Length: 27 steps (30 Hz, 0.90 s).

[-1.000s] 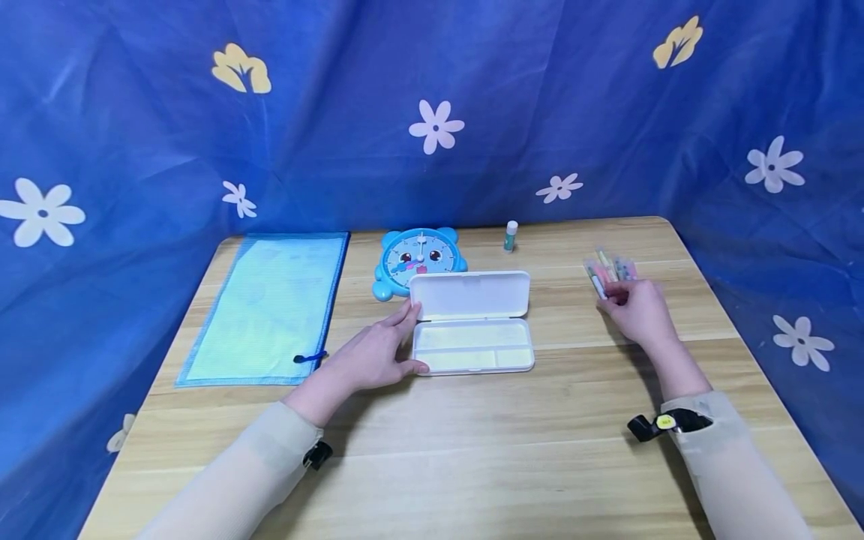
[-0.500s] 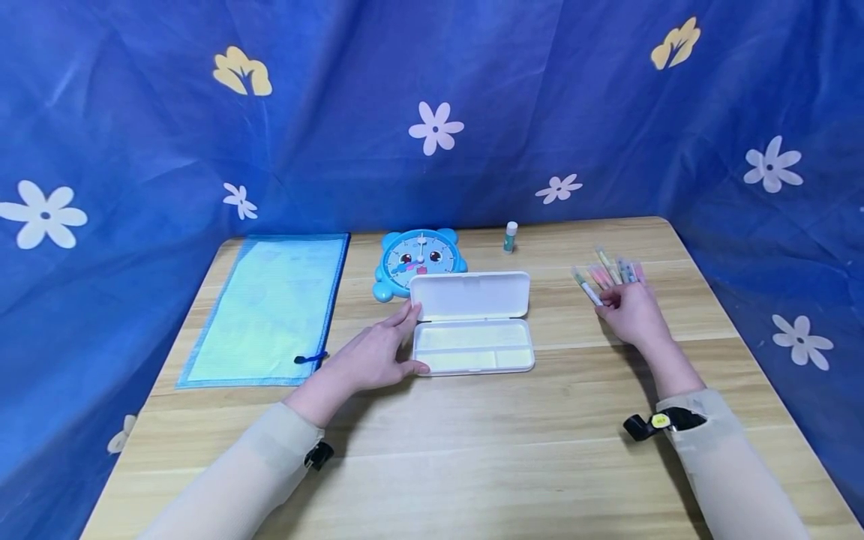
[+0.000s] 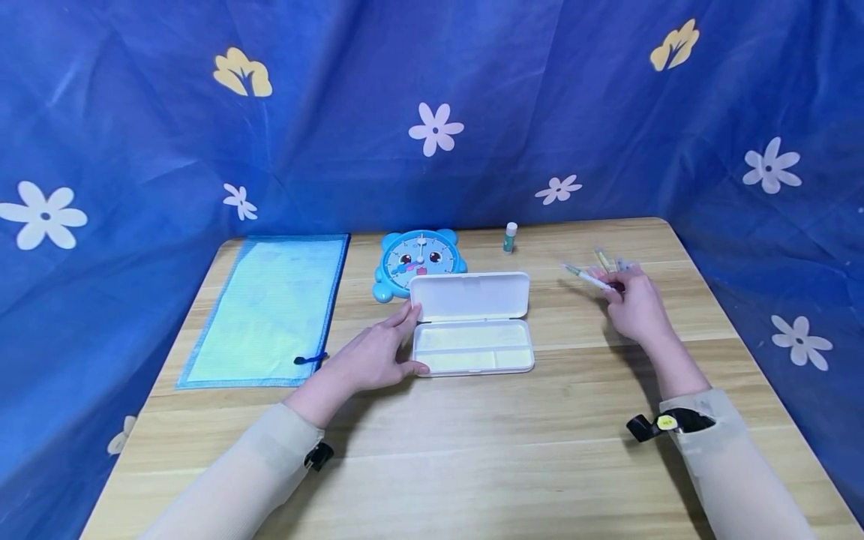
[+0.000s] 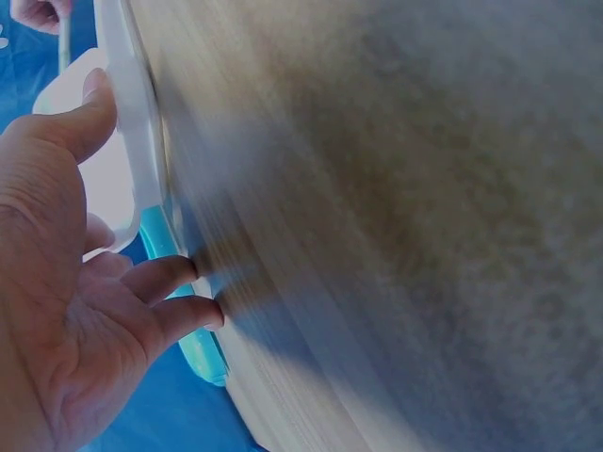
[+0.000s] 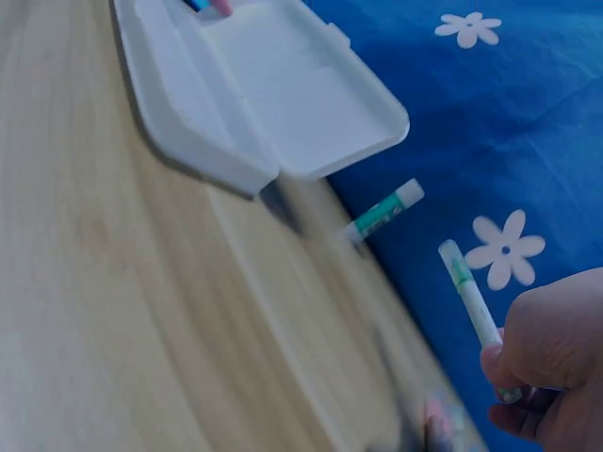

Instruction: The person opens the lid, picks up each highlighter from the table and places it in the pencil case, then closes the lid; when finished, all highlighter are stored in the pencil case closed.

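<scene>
A person at a wood-grain tabletop [image 3: 439, 465] pins down an open white pencil case [image 3: 472, 364] with one hand and pinches a marker in the other. With the case as the dial's centre, the left hand [image 3: 374, 358] comes in just below 9 o'clock, fingers loosely extended, thumb apart on the near corner and fingertips by the raised lid [image 3: 470, 296], apparently so that neither tray nor lid shifts. The divided tray faces the person, its hinge toward 12, which leaves the compartments within reach. At 9, beyond that hand, lies a light-blue zip pouch [image 3: 266, 307]. Near 3, the right hand [image 3: 637, 307] pinches a slim white marker with a green band [image 3: 587, 277] between thumb and fingers, its far end slanting toward 10; the grip near one end presumably leaves the barrel easy to aim. More pale markers [image 3: 604, 260] fan out just past the knuckles; whether any are also held, one cannot tell. Farther back, a blue toy clock [image 3: 420, 259] lies at 11, partly behind the lid, and a glue stick [image 3: 509, 238] stands near 1, before a blue flowered backdrop [image 3: 337, 112].
</scene>
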Motion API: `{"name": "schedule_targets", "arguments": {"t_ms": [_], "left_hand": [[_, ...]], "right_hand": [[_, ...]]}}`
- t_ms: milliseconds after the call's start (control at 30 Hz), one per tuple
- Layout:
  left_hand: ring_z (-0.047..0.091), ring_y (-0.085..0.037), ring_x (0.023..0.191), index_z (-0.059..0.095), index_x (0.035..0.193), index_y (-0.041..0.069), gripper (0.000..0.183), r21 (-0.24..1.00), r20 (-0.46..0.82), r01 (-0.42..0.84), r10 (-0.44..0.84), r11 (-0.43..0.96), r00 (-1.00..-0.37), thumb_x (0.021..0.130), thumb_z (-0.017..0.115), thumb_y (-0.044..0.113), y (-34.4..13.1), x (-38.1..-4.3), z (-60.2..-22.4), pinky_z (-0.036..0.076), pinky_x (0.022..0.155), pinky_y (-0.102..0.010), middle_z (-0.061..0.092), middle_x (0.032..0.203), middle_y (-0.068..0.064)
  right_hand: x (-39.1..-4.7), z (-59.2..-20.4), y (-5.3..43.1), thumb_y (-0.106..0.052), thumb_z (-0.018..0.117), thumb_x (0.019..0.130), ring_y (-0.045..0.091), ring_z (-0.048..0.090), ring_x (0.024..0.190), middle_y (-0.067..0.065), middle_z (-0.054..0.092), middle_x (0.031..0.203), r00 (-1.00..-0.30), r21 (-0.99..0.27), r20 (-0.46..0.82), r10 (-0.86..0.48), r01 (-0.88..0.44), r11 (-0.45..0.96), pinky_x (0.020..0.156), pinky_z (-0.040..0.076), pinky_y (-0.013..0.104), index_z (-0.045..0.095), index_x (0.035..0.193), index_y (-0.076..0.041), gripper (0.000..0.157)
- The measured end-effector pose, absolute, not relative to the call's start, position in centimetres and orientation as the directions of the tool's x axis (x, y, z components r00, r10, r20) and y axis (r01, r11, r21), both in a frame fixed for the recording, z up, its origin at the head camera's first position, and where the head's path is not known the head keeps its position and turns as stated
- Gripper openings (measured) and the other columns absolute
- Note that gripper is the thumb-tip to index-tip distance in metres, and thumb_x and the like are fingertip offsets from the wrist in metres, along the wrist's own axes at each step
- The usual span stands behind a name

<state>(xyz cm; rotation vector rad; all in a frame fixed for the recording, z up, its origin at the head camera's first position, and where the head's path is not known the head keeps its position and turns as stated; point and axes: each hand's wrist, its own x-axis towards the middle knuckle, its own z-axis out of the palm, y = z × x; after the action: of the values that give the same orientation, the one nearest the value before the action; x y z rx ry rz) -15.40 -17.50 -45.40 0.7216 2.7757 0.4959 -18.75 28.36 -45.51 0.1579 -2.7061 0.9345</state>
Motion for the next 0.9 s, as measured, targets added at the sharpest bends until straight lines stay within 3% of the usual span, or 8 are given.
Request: {"name": "schedule_targets", "arguments": {"t_ms": [233,633,900], "left_hand": [[0.038,-0.039,0.150,0.018,0.169,0.010,0.113,0.383,-0.133,0.428,0.507,0.819,-0.851,0.089,0.081,0.059,-17.6,-15.4,-45.4,0.040,0.117,-0.050,0.014,0.174,-0.015],[0.037,-0.038,0.151,0.017,0.169,0.011,0.114,0.384,-0.138,0.425,0.506,0.820,-0.852,0.088,0.081,0.060,-17.7,-15.4,-45.6,0.040,0.118,-0.049,0.013,0.175,-0.014],[0.040,-0.038,0.149,0.018,0.169,0.010,0.113,0.387,-0.130,0.433,0.513,0.814,-0.848,0.089,0.080,0.060,-17.7,-15.4,-45.5,0.041,0.117,-0.049,0.014,0.174,-0.013]], "right_hand": [[-18.7,-43.3,26.8,0.010,0.068,0.095,0.033,0.057,0.084,0.021,0.065,0.095,-0.925,-0.595,0.379,-0.004,-0.247,0.765,0.074,0.040,0.040,0.076,0.108,0.008,0.015],[-17.3,-39.3,22.8,0.011,0.070,0.095,0.027,0.060,0.087,0.015,0.069,0.102,-0.911,-0.621,0.408,-0.062,-0.326,0.713,0.074,0.041,0.031,0.078,0.113,0.005,0.021],[-16.5,-38.6,20.2,0.009,0.071,0.096,0.023,0.058,0.085,0.011,0.068,0.099,-0.905,-0.630,0.403,-0.135,-0.382,0.676,0.071,0.040,0.032,0.079,0.111,0.001,0.019]]}}
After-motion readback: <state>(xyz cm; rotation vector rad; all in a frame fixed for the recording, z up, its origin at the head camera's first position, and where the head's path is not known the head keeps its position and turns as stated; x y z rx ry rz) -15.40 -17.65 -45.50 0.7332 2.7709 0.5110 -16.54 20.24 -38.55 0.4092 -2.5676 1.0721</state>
